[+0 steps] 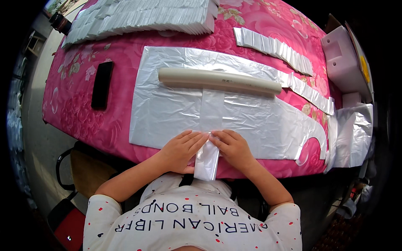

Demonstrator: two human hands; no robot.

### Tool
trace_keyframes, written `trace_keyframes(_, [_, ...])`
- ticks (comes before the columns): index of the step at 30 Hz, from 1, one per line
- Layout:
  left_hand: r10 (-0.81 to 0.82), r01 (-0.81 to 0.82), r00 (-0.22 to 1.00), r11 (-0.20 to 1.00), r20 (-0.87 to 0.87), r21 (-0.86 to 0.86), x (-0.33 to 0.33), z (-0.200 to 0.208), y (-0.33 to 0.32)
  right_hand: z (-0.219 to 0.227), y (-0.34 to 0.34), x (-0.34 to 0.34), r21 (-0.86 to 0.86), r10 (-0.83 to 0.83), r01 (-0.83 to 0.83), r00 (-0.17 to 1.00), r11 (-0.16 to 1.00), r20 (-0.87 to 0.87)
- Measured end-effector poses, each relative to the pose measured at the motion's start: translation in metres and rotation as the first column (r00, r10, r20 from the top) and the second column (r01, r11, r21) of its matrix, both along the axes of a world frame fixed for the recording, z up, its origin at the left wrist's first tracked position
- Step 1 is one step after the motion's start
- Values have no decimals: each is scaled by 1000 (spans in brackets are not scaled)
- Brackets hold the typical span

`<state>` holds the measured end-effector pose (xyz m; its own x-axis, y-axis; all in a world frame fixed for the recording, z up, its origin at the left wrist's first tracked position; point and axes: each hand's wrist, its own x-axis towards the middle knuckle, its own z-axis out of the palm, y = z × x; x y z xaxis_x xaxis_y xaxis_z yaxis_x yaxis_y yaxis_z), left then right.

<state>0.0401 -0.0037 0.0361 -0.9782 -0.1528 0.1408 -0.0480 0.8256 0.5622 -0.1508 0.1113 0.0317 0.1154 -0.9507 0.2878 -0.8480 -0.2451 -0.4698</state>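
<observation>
Left hand (181, 150): I see fingers flat, pressing the strip (208, 157) at lower centre.
Right hand (233, 147): fingers curled, pinching the strip's top edge.
Strip: folded plastic, hanging over the table's (79, 113) near edge.
Sheet (167, 113): flat under both hands.
Tube (217, 80): mid-frame, across the sheet.
Stacks (138, 16): upper left.

Tube (219, 81) on plastic sheet (167, 108); phone (102, 85) left; folded strips (274, 47) behind right.
</observation>
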Motion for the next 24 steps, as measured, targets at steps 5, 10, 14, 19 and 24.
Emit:
trace_keyframes(5, [114,-130,991,927,66,353,-7,3,-11,2,-7,-9,84,-96,86,989,993,116])
trace_keyframes(10, [356,-310,930,892,-89,328,-13,-3,-11,13,-35,-14,642,-557,194,712,742,428])
trace_keyframes(14, [221,-220,975,971,0,-94,-25,-7,1,15,-50,-24,777,-659,128,624,617,420])
trace_keyframes(19, [272,-251,957,950,100,-185,-33,-26,11,18,-47,-16,737,-655,230,667,635,356])
trace_keyframes(24, [303,-281,950,935,74,-215,-38,-21,8,5,-34,-6,18,-412,413,904,911,116])
